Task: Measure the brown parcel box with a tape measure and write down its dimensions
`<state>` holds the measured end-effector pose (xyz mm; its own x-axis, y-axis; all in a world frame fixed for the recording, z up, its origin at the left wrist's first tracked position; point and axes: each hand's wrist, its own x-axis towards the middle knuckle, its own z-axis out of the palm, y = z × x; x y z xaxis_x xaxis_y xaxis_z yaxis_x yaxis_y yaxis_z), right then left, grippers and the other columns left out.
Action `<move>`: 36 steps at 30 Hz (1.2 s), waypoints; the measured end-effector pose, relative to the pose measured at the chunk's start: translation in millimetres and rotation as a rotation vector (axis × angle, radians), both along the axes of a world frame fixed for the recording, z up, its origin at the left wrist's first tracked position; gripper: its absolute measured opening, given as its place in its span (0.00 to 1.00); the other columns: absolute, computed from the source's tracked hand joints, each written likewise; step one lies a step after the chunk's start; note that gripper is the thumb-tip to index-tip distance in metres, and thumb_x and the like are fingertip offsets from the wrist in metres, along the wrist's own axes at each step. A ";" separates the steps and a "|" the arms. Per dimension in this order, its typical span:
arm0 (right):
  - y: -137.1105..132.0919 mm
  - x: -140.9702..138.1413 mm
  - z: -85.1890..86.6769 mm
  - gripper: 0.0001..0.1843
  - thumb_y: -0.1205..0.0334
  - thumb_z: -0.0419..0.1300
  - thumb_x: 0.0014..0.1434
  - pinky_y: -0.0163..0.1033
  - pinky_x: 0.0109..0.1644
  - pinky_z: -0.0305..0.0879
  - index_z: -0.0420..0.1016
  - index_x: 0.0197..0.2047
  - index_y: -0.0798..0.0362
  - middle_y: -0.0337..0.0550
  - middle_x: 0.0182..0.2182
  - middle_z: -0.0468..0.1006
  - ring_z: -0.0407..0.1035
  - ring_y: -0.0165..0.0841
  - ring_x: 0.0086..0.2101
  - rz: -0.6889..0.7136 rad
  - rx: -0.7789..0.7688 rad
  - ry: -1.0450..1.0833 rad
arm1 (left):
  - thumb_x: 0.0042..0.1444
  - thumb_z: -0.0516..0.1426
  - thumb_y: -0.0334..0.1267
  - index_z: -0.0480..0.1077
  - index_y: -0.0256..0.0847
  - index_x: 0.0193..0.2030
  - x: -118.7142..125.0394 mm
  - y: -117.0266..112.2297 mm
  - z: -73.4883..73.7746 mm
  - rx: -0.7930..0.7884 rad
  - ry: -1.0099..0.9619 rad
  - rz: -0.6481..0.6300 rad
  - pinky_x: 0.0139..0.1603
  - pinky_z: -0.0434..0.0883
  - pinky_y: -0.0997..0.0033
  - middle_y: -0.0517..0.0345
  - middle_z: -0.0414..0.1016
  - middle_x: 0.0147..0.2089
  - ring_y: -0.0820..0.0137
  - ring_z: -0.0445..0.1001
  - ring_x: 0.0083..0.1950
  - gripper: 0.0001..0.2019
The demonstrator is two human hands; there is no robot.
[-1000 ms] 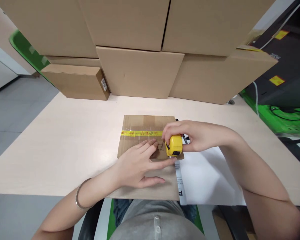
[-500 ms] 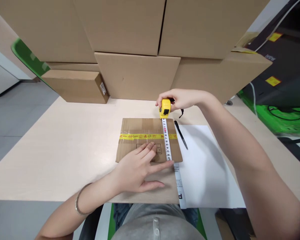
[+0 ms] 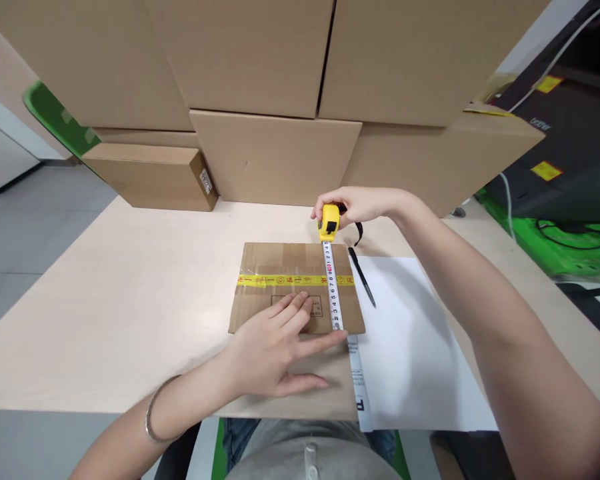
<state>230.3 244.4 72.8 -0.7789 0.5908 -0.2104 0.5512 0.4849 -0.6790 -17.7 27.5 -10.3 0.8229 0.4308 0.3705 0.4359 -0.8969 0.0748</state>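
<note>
A small cardboard box [image 3: 260, 310] with yellow printed tape lies in front of me. My left hand [image 3: 275, 347] rests spread on its near part, the index finger stretched to the near end of the white tape blade. At the far edge of the box, my right hand [image 3: 360, 203] grips the yellow tape measure [image 3: 329, 221] by its case. The pulled-out blade [image 3: 332, 287] runs across the top of the box from far to near, over its right part. A black strap dangles from the case.
A black pen [image 3: 362, 277] lies right of the box, partly on white paper sheets [image 3: 405, 333]. Large cardboard boxes [image 3: 275, 160] stand stacked along the back. A flat carton [image 3: 150, 177] stands at the back left. Dark equipment [image 3: 575, 147] is at the right.
The view has tilted slightly, so everything sits a little lower. Both hands keep their places on the box and the tape measure; slightly more blade seems to show at the case.
</note>
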 end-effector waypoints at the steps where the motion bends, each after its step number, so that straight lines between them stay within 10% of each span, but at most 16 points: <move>1: 0.6 -0.4 -1.0 0.18 0.69 0.65 0.44 0.44 0.49 0.70 0.75 0.41 0.48 0.43 0.48 0.82 0.74 0.41 0.46 0.002 -0.009 -0.002 | 0.68 0.48 0.62 0.66 0.49 0.71 0.3 0.0 -0.1 0.003 -0.002 0.000 0.58 0.74 0.41 0.41 0.75 0.50 0.43 0.75 0.60 0.32; 11: -17.6 1.3 9.8 0.18 0.72 0.60 0.48 0.42 0.47 0.68 0.75 0.43 0.49 0.45 0.47 0.82 0.74 0.41 0.47 0.015 0.167 -0.009 | 0.68 0.49 0.63 0.65 0.51 0.72 2.2 0.0 5.5 0.010 0.057 0.014 0.55 0.75 0.45 0.39 0.75 0.53 0.44 0.75 0.59 0.32; 21: -142.1 -3.3 19.2 0.20 0.73 0.62 0.50 0.37 0.41 0.66 0.77 0.47 0.50 0.42 0.44 0.76 0.72 0.35 0.40 0.209 0.047 -0.136 | 0.72 0.47 0.50 0.67 0.41 0.66 -0.5 -1.9 4.1 -0.064 -0.014 0.011 0.61 0.74 0.44 0.37 0.74 0.59 0.46 0.72 0.65 0.23; 26: -161.8 25.7 16.3 0.12 0.62 0.65 0.58 0.37 0.35 0.63 0.75 0.46 0.50 0.40 0.37 0.76 0.70 0.34 0.34 -0.022 0.023 -0.083 | 0.69 0.56 0.47 0.63 0.43 0.67 -18.0 4.6 13.1 -0.383 -0.440 0.090 0.66 0.72 0.48 0.42 0.73 0.63 0.52 0.69 0.70 0.23; 29: -154.6 51.7 -0.1 0.16 0.48 0.67 0.60 0.39 0.35 0.64 0.75 0.43 0.50 0.41 0.35 0.77 0.70 0.36 0.33 -0.300 -0.081 0.091 | 0.68 0.56 0.48 0.70 0.46 0.59 -45.5 34.3 9.5 -0.499 -0.983 0.590 0.67 0.70 0.49 0.49 0.76 0.60 0.56 0.73 0.65 0.16; 32: -150.8 66.0 -26.4 0.20 0.41 0.66 0.61 0.41 0.38 0.67 0.76 0.44 0.49 0.43 0.38 0.77 0.71 0.36 0.36 -0.602 -0.157 0.286 | 0.59 0.60 0.61 0.76 0.43 0.50 -66.6 66.1 -3.1 -0.795 -0.983 0.933 0.60 0.74 0.43 0.46 0.79 0.55 0.48 0.76 0.60 0.24; 36: -156.3 61.0 -50.3 0.22 0.39 0.65 0.61 0.37 0.30 0.58 0.73 0.42 0.49 0.35 0.29 0.70 0.59 0.29 0.26 -0.726 -0.276 0.357 | 0.60 0.53 0.70 0.80 0.42 0.47 -65.9 77.5 -18.4 -1.160 -0.849 0.766 0.53 0.78 0.43 0.47 0.85 0.46 0.44 0.80 0.54 0.33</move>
<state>291.3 88.1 22.5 -0.2741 0.9328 -0.2341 0.3918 -0.1139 -0.9130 -83.6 104.9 -28.7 0.0363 0.9756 -0.2163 0.2123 0.2040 0.9557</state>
